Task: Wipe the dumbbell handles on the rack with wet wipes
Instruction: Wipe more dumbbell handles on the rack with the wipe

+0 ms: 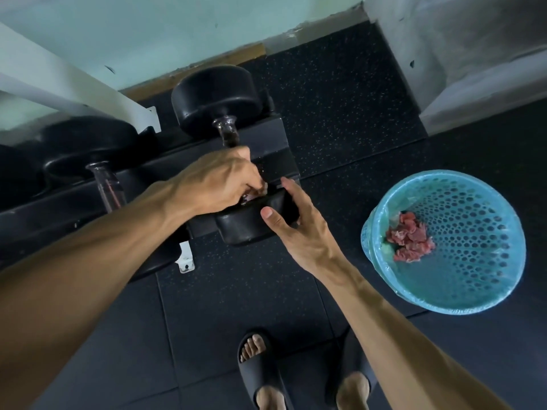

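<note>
Two dumbbells lie across a black rack (pixel 142 170) set on dark speckled rubber flooring (pixel 340 108). At far left, a second dumbbell (pixel 88 149) rests on the rack, its clear-looking handle pointing toward the person and its black head toward the wall. Just right of it, the person's left hand (pixel 219 184) is curled around the near end of the handle (pixel 228 134) of the first dumbbell (pixel 216 96), fingers wrapped and closed on it; a small pale scrap, possibly a wet wipe (pixel 251 196), shows under the fingers, though it is too hidden to confirm. The far head of this dumbbell sits near the wall; the near head (pixel 248 229) overhangs the front edge of the rack. The right hand (pixel 296 226) lies against that near head with fingers extended along its side and thumb pressed on its face, steadying it without closing around it. Further right, well apart from the rack, a blue perforated waste basket (pixel 473 291) with a clear liner stands on the floor; crumpled pinkish-red wipes (pixel 410 238) lie inside, toward its left wall. At bottom centre, the person's feet in dark slides (pixel 257 365) stand on the flooring.
</note>
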Tool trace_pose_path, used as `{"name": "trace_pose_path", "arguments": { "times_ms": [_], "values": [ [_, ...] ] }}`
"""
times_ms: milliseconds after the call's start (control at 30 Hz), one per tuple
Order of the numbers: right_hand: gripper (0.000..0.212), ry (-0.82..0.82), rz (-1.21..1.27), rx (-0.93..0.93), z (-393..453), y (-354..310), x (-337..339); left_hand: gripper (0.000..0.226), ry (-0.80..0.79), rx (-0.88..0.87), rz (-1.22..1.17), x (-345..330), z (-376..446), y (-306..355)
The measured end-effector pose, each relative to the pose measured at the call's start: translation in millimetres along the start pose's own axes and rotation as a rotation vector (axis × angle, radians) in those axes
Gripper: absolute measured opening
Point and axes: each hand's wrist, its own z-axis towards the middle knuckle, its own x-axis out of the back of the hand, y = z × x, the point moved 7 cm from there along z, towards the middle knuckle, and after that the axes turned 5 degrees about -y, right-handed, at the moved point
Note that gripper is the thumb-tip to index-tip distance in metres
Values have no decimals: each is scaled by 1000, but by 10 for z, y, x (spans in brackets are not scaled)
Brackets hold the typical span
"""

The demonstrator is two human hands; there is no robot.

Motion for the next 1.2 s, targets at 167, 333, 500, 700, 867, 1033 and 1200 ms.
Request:
{"name": "trace_pose_path", "arguments": {
  "times_ms": [167, 333, 500, 700, 867, 1033, 1200],
  "values": [
    [86, -26, -47, -21, -14, 1, 62, 20, 342, 78, -5, 211, -91, -11],
    [84, 0, -111, -19, 4, -22, 80, 21, 318, 84, -149, 17, -471, 91],
    [48, 156, -314, 87, -163, -401, 81, 13, 601, 404, -445, 83, -1201, -17],
    [45, 48, -349, 506, -372, -970, -653, 15, 791, 652, -907, 57, -1807, 77],
    [20, -25, -246, 544, -368, -1089, -1189, 6, 818, 758, -1401, -167, -2148, -64],
    [15, 17, -120, 383, -229, -1151, -1568, 8, 712, 708, -1506, -275, -2394, -327],
    [17, 162, -16, 166, -3, -987, -1715, 11, 762, 817, -883, -284, -2689, -694]
  ]
}}
